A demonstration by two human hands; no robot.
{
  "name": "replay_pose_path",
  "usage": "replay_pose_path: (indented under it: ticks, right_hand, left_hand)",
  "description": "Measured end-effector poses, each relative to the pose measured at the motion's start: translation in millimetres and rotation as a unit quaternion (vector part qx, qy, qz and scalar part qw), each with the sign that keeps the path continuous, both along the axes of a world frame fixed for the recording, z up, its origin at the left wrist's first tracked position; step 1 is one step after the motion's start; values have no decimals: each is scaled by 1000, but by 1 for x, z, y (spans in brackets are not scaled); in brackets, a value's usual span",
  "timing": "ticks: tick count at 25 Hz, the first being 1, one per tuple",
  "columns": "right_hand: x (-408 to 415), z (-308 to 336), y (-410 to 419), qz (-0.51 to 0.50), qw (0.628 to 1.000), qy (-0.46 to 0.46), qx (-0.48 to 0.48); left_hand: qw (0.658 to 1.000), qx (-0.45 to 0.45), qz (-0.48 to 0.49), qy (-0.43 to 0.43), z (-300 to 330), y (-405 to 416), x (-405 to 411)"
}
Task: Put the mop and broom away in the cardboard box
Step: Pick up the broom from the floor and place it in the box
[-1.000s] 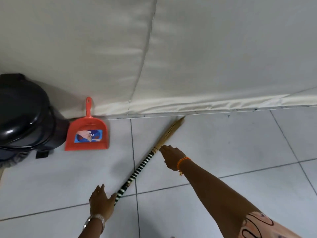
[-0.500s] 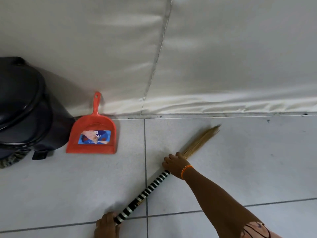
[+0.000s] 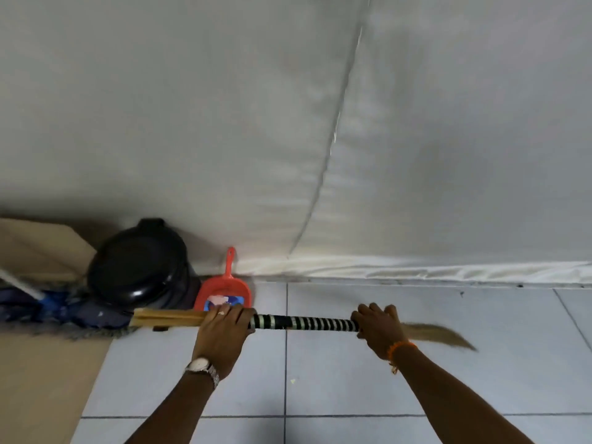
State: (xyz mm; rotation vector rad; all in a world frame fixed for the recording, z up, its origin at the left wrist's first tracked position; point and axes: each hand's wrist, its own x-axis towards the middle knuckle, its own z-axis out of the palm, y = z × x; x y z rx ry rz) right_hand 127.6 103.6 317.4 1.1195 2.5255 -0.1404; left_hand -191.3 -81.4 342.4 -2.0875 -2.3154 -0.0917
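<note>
A black bin (image 3: 141,264) stands on the tiled floor (image 3: 416,379) against the white padded wall (image 3: 192,123). A red dustpan (image 3: 226,291) leans on the wall just beside the bin. The cardboard box (image 3: 38,373) occupies the left edge of the floor, flaps open. The mop (image 3: 57,310) lies in the box, its blue head near the bin's base.

The broom (image 3: 304,323) is held level above the floor, its wooden handle end reaching over the box edge, bristles pointing right and blurred. The left hand (image 3: 224,328) is closed around the shaft where the wood meets the striped wrap. The right hand (image 3: 379,326) is closed around the shaft beside the bristles.
</note>
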Motion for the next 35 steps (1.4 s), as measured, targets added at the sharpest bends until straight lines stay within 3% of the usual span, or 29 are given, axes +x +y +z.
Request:
replay_pose_path:
  ticks: [3, 6, 9, 11, 13, 17, 18, 22, 26, 31, 35]
  right_hand:
    - [-5, 115, -10, -40, 998, 50, -25]
    - [-41, 266, -48, -34, 993, 109, -41]
    - [-79, 305, -85, -41, 985, 137, -100]
    - [-104, 305, -95, -64, 976, 172, -115]
    - [-153, 329, -130, -55, 968, 214, -118]
    - [-291, 368, -228, -30, 951, 275, -142]
    - [-319, 372, -249, -39, 946, 284, -153]
    - [-461, 397, -354, -39, 934, 308, -176]
    - [-587, 419, -445, -72, 883, 378, -267]
    - [-710, 421, -496, -65, 865, 393, -305]
    - [-812, 387, -504, -52, 867, 379, -320]
  left_hand:
    - [992, 79, -38, 94, 148, 29, -27]
    - [974, 183, 90, 101, 337, -8, -57]
    - [962, 187, 196, 31, 400, -15, -70]
    - [939, 259, 217, -67, 417, -3, -63]
    - [860, 370, 263, -234, 455, -28, -77]
    - [593, 461, 315, -580, 514, -100, -165]
    - [568, 465, 310, -604, 524, -116, -184]
    - [625, 443, 270, -583, 562, -213, -283]
    - [656, 408, 217, -597, 588, -291, -380]
    - [685, 331, 176, -625, 580, -347, -498]
    - [721, 293, 168, -605, 548, -365, -601]
